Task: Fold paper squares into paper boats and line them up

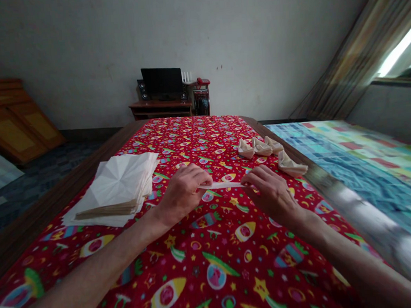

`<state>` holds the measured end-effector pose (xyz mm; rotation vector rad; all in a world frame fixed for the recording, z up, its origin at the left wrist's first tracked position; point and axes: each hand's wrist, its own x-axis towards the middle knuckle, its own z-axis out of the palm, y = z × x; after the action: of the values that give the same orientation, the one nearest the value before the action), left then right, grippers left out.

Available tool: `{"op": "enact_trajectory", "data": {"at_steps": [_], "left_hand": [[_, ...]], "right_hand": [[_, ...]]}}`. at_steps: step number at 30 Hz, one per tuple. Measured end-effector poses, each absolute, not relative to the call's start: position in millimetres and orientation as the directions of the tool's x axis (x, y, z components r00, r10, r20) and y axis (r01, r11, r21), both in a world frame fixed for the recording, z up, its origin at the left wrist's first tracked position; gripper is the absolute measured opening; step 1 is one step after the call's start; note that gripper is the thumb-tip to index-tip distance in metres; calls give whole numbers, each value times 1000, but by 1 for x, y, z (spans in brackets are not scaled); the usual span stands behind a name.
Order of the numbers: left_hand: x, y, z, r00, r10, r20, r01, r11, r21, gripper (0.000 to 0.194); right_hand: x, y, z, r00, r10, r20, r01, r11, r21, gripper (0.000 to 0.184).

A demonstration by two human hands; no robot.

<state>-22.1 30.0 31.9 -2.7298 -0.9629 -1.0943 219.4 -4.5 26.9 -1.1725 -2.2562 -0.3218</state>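
Note:
A narrow folded strip of white paper (226, 185) is stretched level between my two hands, just above the red patterned cloth. My left hand (186, 187) pinches its left end, and my right hand (268, 192) pinches the other end. Left of my left hand lies a stack of creased white paper sheets (120, 180), with a bundle of thin brownish folded strips (106, 210) along its front edge. Beyond my right hand stand several folded paper boat shapes (261, 147), one of them (291, 164) nearer to me than the others.
The red cloth (214, 237) covers a long table with a dark wooden border (101, 155). On the right is a bed with a blue patchwork cover (317, 165). A monitor (162, 82) stands on a desk against the far wall; a wooden cabinet (15, 119) is at the left.

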Motion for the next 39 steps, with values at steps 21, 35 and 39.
{"op": "enact_trajectory", "data": {"at_steps": [21,35,39], "left_hand": [[-40,-2,-13,618,651,441,580,-756,303,13],[-35,17,-15,436,828,354,666,-561,492,27],[-36,17,-15,436,826,357,696,-562,448,25]], "right_hand": [[229,-23,-8,-568,745,350,637,667,-386,26],[227,-19,-11,-339,870,357,801,466,-375,32],[228,-17,-14,-324,861,391,819,463,-340,32]]}}
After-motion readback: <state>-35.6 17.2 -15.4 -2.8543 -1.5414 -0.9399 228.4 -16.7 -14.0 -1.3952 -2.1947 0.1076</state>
